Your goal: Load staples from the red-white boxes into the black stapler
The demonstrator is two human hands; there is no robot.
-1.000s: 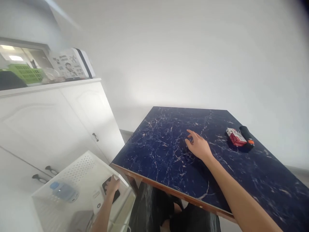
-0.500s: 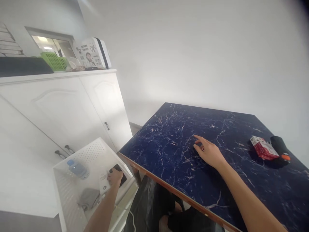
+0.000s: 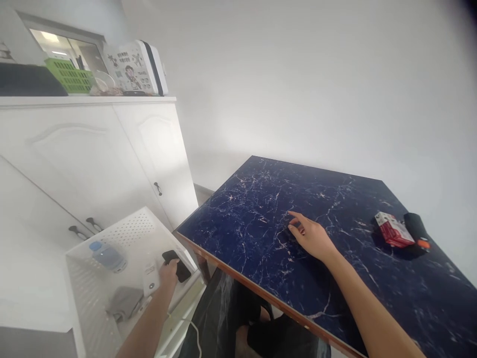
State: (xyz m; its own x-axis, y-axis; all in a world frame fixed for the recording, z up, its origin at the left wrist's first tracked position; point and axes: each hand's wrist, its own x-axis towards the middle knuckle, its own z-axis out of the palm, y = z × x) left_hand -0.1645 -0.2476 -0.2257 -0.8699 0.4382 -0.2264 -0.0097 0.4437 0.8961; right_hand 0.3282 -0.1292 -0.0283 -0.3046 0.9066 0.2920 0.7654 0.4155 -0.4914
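Observation:
My left hand (image 3: 169, 272) reaches down into a white basket (image 3: 143, 215) with a perforated wall. Its fingers close on the edge of a black smartphone (image 3: 182, 271), which lies tilted at the basket's right side; the fingertips are partly hidden. Next to that hand lies a flat white box with small print (image 3: 149, 276). My right hand (image 3: 309, 237) hovers over or rests on the dark blue marbled table (image 3: 238, 219), its fingers loosely bent and apart, with nothing in them.
A bottle with a blue cap (image 3: 109, 256) and a folded grey cloth (image 3: 124, 302) lie in the basket. A white cable (image 3: 196, 330) hangs beside it. On the table's right stand a red-and-white box (image 3: 394, 229) and a black cylinder (image 3: 415, 227). White cabinets (image 3: 74, 159) border the left.
The view has shifted slightly, so everything sits a little further left. More of the smartphone shows beside my left hand. My right hand keeps its pose over the table.

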